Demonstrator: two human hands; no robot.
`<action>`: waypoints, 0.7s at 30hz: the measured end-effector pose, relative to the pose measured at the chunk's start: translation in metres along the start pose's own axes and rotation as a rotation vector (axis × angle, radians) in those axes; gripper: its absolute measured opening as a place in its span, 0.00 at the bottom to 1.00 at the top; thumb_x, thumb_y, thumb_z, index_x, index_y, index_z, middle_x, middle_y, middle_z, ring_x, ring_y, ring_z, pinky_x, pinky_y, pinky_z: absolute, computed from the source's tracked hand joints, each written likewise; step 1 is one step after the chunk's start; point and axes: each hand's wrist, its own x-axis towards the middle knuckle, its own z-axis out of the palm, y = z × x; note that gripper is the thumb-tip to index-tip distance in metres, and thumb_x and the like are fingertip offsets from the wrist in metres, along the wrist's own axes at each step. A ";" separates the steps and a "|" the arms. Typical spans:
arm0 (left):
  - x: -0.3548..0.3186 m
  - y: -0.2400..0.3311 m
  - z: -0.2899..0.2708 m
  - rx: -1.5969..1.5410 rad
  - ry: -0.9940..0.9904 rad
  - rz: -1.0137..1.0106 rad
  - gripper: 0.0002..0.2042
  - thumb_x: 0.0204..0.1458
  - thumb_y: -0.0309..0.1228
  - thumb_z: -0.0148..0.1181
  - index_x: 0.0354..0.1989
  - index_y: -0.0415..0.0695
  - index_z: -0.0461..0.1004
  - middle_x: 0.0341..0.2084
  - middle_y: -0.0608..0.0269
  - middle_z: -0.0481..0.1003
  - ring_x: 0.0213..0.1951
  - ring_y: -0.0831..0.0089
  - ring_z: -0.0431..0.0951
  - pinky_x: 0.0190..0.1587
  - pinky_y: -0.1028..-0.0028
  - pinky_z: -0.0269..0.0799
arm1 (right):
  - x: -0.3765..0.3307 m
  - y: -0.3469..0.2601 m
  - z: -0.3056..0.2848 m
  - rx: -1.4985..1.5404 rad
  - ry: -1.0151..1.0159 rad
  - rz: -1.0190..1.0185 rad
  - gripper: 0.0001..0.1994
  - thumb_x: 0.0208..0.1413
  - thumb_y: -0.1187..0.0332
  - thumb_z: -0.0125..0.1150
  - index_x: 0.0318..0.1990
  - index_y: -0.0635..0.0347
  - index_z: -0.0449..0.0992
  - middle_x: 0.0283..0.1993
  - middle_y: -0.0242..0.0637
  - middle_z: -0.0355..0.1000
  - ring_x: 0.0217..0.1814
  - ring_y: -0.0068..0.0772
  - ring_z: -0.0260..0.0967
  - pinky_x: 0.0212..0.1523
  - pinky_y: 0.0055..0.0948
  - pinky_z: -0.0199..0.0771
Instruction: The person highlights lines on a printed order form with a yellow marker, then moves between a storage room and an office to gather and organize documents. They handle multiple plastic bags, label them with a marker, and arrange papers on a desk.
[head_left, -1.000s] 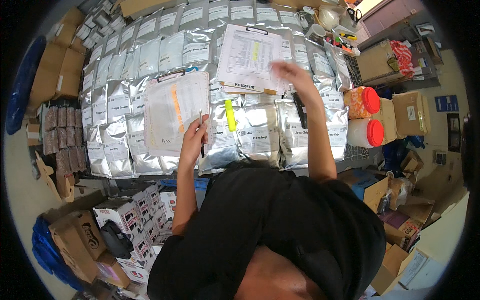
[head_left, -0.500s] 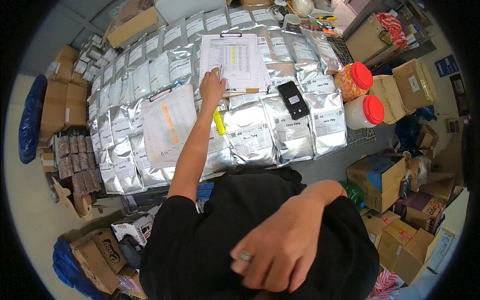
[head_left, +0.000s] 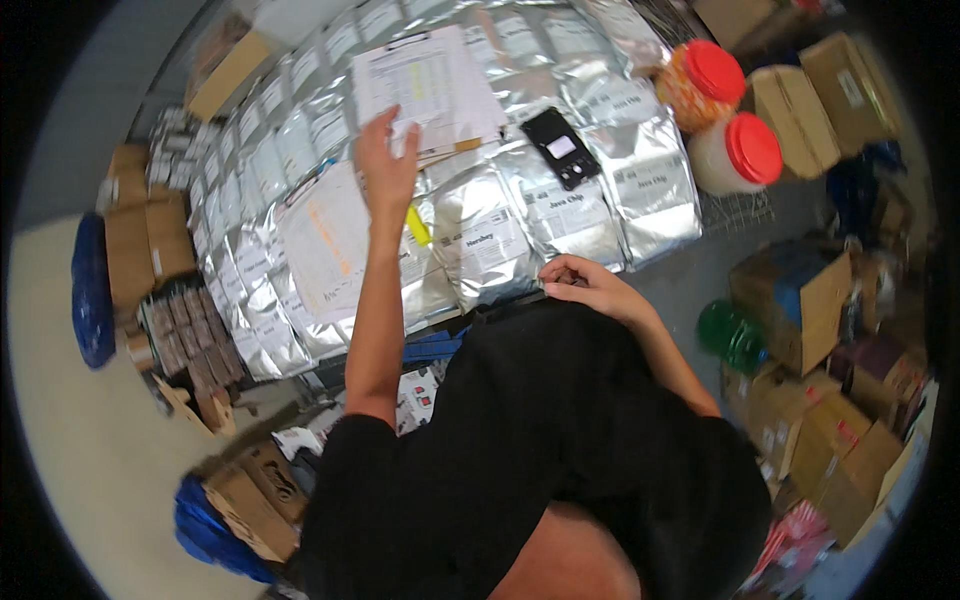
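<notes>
My left hand point(head_left: 387, 158) reaches far forward, fingers spread, resting on the lower edge of a clipboard with a white printed sheet point(head_left: 425, 85) that lies on rows of silver foil pouches point(head_left: 560, 205). A yellow marker point(head_left: 418, 226) lies on the pouches just beside my left forearm. A second paper sheet with orange marks point(head_left: 325, 240) lies to the left of that arm. My right hand point(head_left: 590, 285) is drawn back to my chest, fingers curled against the neckline of my black shirt point(head_left: 540, 440); I cannot tell whether it holds anything. A black handheld device point(head_left: 561, 147) lies on the pouches ahead of it.
Two jars with red lids point(head_left: 735, 150) stand at the right end of the table. Cardboard boxes point(head_left: 800, 300) crowd the floor on the right, beside a green object point(head_left: 730, 335). More cartons point(head_left: 150, 240) and a blue bag point(head_left: 90, 290) sit at the left; boxes point(head_left: 250, 500) lie below.
My right hand has swung back from the far clipboard to my chest. My left hand has left the marked sheet and moved forward onto the clipboard. The view has tilted.
</notes>
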 end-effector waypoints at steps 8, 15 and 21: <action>-0.016 0.291 -0.178 -0.529 0.810 1.236 0.15 0.62 0.47 0.53 0.40 0.49 0.76 0.35 0.67 0.76 0.41 0.70 0.72 0.49 0.58 0.64 | 0.000 0.040 -0.053 -0.577 0.575 -0.277 0.23 0.52 0.58 0.72 0.50 0.62 0.74 0.46 0.44 0.71 0.50 0.41 0.69 0.52 0.37 0.70; -0.026 0.309 -0.171 -0.184 0.919 1.086 0.14 0.62 0.47 0.52 0.39 0.51 0.76 0.33 0.69 0.74 0.38 0.71 0.70 0.47 0.63 0.62 | 0.048 0.021 -0.116 -1.107 0.685 -0.628 0.31 0.53 0.55 0.69 0.62 0.55 0.66 0.63 0.56 0.57 0.65 0.61 0.56 0.65 0.54 0.56; -0.029 0.344 -0.142 0.108 0.849 1.003 0.09 0.62 0.37 0.54 0.42 0.44 0.72 0.40 0.63 0.72 0.49 0.66 0.70 0.53 0.61 0.63 | 0.095 0.020 -0.135 -1.177 0.609 -0.714 0.28 0.58 0.48 0.63 0.61 0.53 0.69 0.65 0.56 0.57 0.66 0.57 0.55 0.66 0.54 0.53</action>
